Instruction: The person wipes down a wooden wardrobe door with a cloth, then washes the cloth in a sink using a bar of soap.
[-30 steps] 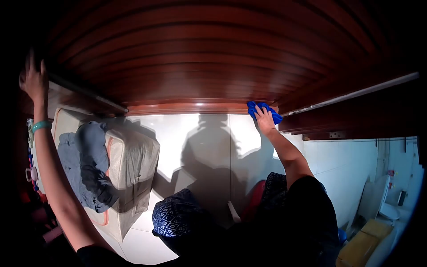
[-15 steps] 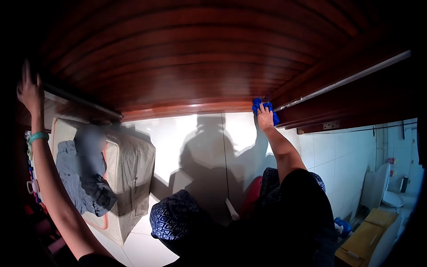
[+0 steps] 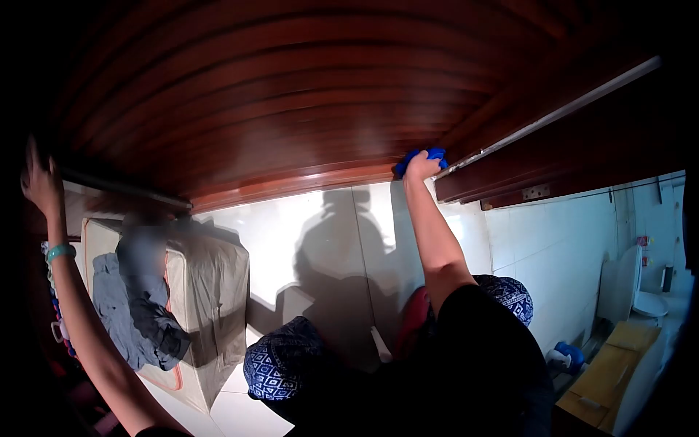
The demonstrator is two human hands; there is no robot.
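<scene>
One head-worn camera looks forward and down over both hands (image 3: 421,167).

Two hands (image 3: 44,183) (image 3: 421,167), one blue cloth (image 3: 436,154), one bangle (image 3: 60,251), one beige bag (image 3: 220,285) and probably one toilet (image 3: 650,304) show.

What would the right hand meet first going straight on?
Likely the slatted red-brown wooden panel, with the crumpled blue cloth in the right hand leading; depth is unclear, they may be touching.

Blue cloth (image 3: 437,154) is bunched nr btm R corner of brn slatted panel (image 3: 291,95).
</scene>
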